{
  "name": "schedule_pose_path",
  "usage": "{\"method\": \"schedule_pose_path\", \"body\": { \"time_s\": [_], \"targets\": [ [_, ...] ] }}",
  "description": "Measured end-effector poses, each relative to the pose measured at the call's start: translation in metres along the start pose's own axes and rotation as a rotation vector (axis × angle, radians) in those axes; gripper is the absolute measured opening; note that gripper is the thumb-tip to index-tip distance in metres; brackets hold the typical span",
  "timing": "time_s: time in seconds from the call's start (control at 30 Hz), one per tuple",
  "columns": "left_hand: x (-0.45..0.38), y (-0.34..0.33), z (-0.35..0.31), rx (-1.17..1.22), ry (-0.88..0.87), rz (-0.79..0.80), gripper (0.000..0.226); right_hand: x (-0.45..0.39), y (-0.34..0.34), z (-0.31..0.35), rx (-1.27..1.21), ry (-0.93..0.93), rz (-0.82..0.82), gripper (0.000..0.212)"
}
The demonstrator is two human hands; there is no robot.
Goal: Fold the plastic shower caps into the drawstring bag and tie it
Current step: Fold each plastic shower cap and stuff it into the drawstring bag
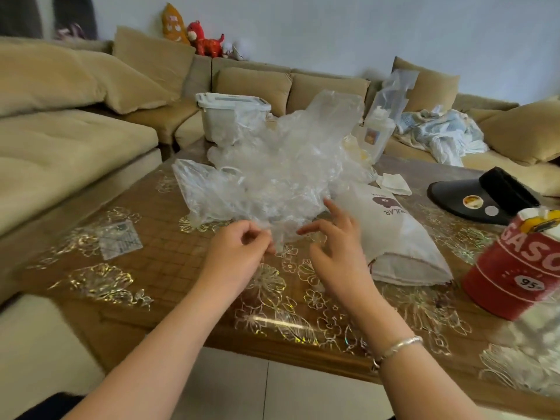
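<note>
Left hand (239, 247): we find the fingers curled, pinching the near edge of the shower caps (272, 165).
Right hand (336, 247): fingers spread, tips brushing the plastic.
Drawstring bag (400, 234): flat, just right of our right hand.

Left of left hand (239, 253): bare table (157, 268), only a flat clear packet (120, 239). Ahead of both hands: caps (272, 171) heaped, tub (231, 119) behind. Right of right hand (336, 253): bag (397, 237) lying flat; beyond it red tin (515, 268) and visor (481, 197) block.
</note>
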State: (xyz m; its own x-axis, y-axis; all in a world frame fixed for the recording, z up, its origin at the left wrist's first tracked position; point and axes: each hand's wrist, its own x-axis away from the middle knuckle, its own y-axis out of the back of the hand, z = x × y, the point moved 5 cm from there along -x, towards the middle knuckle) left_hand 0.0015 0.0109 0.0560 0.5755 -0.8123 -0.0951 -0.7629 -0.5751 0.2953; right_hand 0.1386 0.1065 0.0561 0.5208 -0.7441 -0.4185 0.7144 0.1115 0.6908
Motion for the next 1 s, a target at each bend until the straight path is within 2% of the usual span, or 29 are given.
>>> {"method": "schedule_pose_path", "body": {
  "time_s": [0.13, 0.3, 0.43, 0.53, 0.63, 0.73, 0.87, 0.93, 1.0],
  "targets": [
    [-0.001, 0.021, 0.012, -0.051, 0.026, -0.009, 0.009, -0.008, -0.029, 0.01, 0.001, -0.01, 0.135, 0.034],
    [-0.003, 0.03, 0.011, -0.039, -0.007, -0.029, 0.012, -0.011, -0.042, 0.019, 0.023, 0.015, 0.124, 0.05],
    [-0.005, 0.028, 0.007, 0.007, -0.082, -0.068, 0.037, -0.007, -0.024, 0.028, -0.332, -0.049, -0.041, 0.037],
    [-0.005, 0.022, 0.0, 0.056, -0.147, -0.015, 0.059, -0.003, -0.006, 0.021, -0.658, -0.158, -0.136, 0.029],
    [-0.003, 0.014, -0.002, 0.09, -0.183, 0.075, 0.061, -0.001, 0.003, 0.008, -0.865, -0.25, -0.156, 0.026],
    [-0.001, 0.008, -0.002, 0.158, -0.173, 0.151, 0.048, -0.001, 0.004, 0.001, -1.001, -0.323, -0.084, 0.03],
    [0.0, -0.001, -0.006, 0.31, -0.105, 0.269, 0.055, -0.002, -0.001, -0.006, -1.176, -0.417, 0.06, 0.035],
    [-0.001, -0.005, -0.005, 0.352, -0.062, 0.292, 0.056, -0.003, -0.002, -0.004, -1.249, -0.402, 0.154, 0.036],
    [-0.002, -0.009, -0.001, 0.323, -0.033, 0.282, 0.047, -0.001, -0.002, 0.001, -1.293, -0.368, 0.247, 0.036]
  ]
}}
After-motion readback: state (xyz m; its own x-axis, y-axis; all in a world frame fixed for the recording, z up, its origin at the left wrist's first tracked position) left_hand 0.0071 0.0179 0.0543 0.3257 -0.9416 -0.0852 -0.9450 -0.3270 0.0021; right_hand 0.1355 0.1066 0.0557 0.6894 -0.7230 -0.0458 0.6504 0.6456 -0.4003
